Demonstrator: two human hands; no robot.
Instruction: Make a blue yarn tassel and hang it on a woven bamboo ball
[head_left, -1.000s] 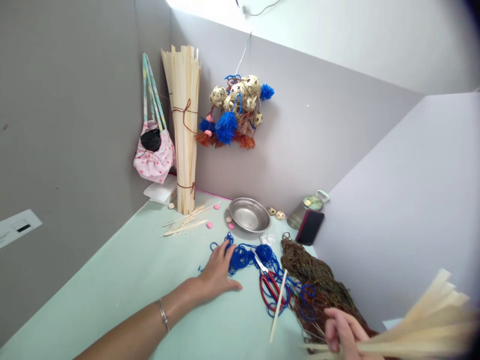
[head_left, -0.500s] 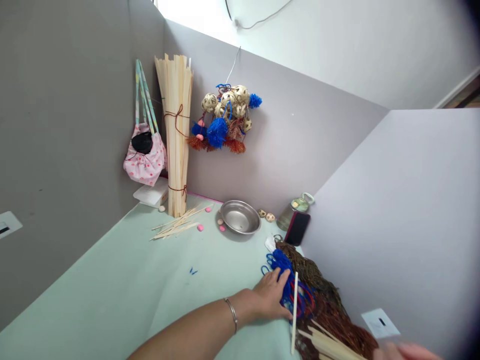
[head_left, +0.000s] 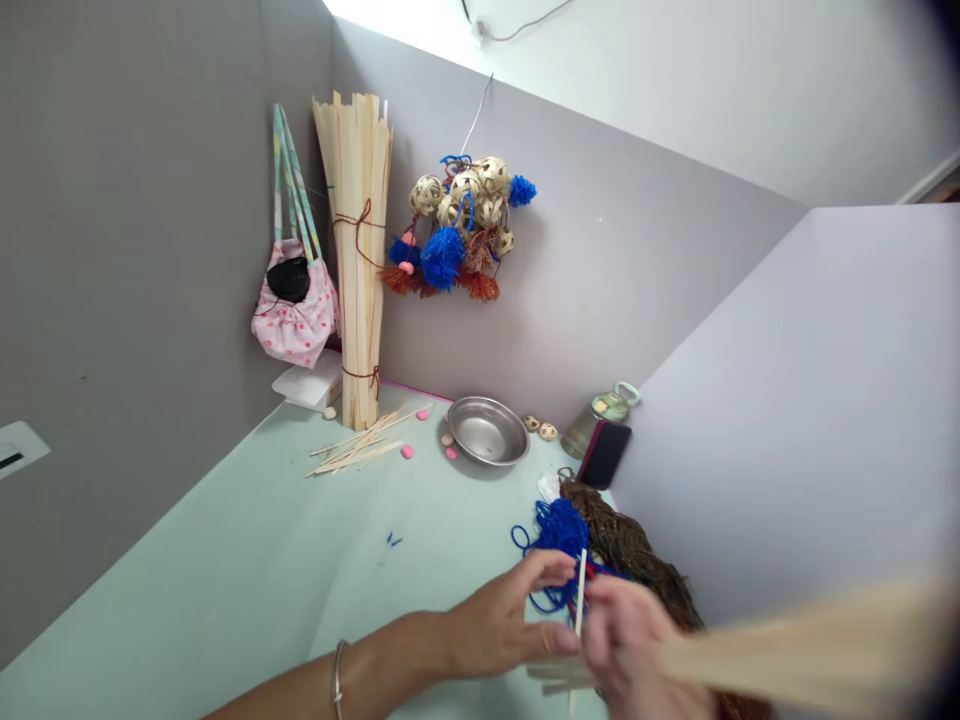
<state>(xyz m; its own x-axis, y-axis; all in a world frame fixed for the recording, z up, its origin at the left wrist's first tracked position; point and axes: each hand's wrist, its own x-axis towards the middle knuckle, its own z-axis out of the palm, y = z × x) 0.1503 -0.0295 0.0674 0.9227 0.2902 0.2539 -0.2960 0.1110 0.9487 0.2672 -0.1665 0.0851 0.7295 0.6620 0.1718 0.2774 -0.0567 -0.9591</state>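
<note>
My right hand (head_left: 634, 630) is closed around a bundle of pale wooden strips (head_left: 802, 640), whose right end is smeared by motion. Short ends of the bundle poke out to the left, beneath my left hand (head_left: 510, 615). That hand is open, thumb and fingers apart, with a bracelet on its wrist. A single narrow strip (head_left: 580, 590) stands nearly upright between the two hands; whether either touches it is unclear. Behind them lies a tangle of blue yarn (head_left: 559, 525) with some red cord. Long brown yarn (head_left: 630, 540) stretches along the right side, partly covered by my right hand.
A steel bowl (head_left: 489, 432) sits at the back, with pink pieces (head_left: 406, 452) and thin strips (head_left: 356, 445) to its left. A phone (head_left: 604, 455) leans on a green pot (head_left: 592, 425). A tall strip bundle (head_left: 362, 270) stands near hanging woven balls (head_left: 465, 190).
My left hand has come off the blue yarn toward me and opened. My right hand has moved left and up into view with the strip bundle, close to my left hand.
</note>
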